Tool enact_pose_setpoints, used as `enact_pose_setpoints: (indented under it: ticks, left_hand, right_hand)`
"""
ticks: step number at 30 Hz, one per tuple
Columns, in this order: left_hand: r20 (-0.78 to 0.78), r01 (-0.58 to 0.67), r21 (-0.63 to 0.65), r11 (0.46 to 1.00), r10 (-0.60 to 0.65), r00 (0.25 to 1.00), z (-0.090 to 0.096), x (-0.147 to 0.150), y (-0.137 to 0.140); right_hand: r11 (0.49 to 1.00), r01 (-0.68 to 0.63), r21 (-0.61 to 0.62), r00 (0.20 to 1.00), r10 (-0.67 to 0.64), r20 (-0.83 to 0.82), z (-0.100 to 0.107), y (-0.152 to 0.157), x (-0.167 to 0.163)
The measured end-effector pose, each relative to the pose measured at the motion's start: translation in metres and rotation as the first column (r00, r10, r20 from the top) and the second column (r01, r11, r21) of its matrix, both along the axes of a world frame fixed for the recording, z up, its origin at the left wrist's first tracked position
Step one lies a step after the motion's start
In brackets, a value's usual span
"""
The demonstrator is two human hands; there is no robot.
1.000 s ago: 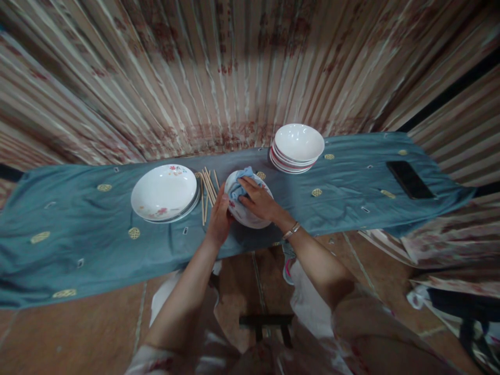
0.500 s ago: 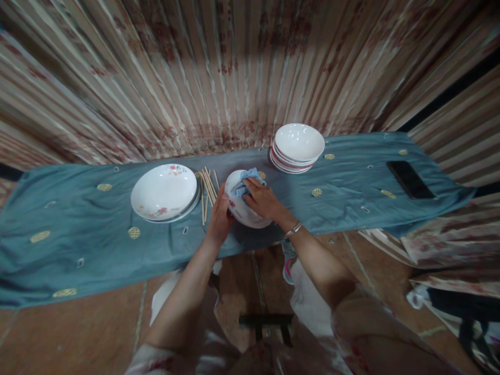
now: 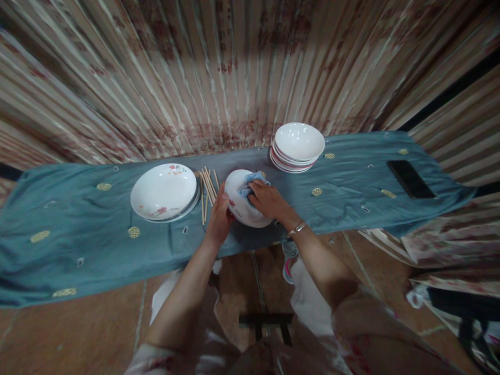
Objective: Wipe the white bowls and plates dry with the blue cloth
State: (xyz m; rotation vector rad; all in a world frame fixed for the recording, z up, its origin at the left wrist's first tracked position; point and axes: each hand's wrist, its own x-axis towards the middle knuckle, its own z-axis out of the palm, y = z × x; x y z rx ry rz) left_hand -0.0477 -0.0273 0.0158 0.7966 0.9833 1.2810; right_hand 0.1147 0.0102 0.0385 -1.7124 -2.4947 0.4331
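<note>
A white plate with red flowers (image 3: 239,183) is held near the front edge of the cloth-covered table. My left hand (image 3: 221,216) grips its left rim, thumb on top and the other fingers mostly hidden. Bunched under the fingers of my right hand (image 3: 267,199) is a light blue cloth (image 3: 250,181), pressed on the upper right of the plate. Just left of the plate lie several wooden chopsticks (image 3: 209,185), partly behind my left hand.
A stack of flowered plates (image 3: 164,191) stands on the left. White bowls (image 3: 300,141) are stacked at the back right. A black phone (image 3: 410,179) lies at the far right of the teal tablecloth (image 3: 94,234). Pleated curtains (image 3: 250,78) hang behind the table.
My right hand and the blue cloth have slid a little to the right across the plate. My left hand and the plate have hardly moved.
</note>
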Motion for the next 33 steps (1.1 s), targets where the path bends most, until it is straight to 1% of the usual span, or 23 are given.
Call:
enact_pose_setpoints:
  ticks: [3, 9, 13, 20, 28, 33]
  left_hand:
    - [-0.005, 0.012, 0.004, 1.0, -0.012, 1.0, 0.0, 0.0, 0.0]
    - [-0.011, -0.012, -0.038, 0.999, 0.012, 1.0, -0.001, -0.001, 0.001]
    - [-0.017, -0.01, -0.024, 1.0, 0.01, 1.0, -0.001, 0.0, 0.001]
    - [-0.023, -0.01, -0.004, 1.0, 0.01, 1.0, 0.001, 0.001, 0.001]
    - [-0.049, -0.002, -0.011, 1.0, 0.002, 0.999, 0.002, 0.001, -0.001]
    - [-0.06, 0.011, -0.002, 1.0, -0.011, 0.998, 0.005, 0.001, -0.002]
  right_hand:
    - [1.0, -0.005, -0.004, 0.999, 0.005, 0.033, 0.001, 0.0, 0.003]
    - [0.999, -0.018, -0.046, 0.995, 0.022, 0.1, 0.009, -0.001, 0.007]
    - [0.999, -0.022, -0.049, 0.99, 0.029, 0.14, 0.013, -0.002, 0.01]
    - [0.996, -0.043, -0.075, 0.98, 0.057, 0.192, 0.014, -0.002, 0.015]
    - [0.99, -0.062, -0.129, 0.971, 0.09, 0.221, 0.017, -0.002, 0.019]
    - [0.979, -0.09, -0.184, 0.975, 0.125, 0.184, 0.019, 0.001, 0.023]
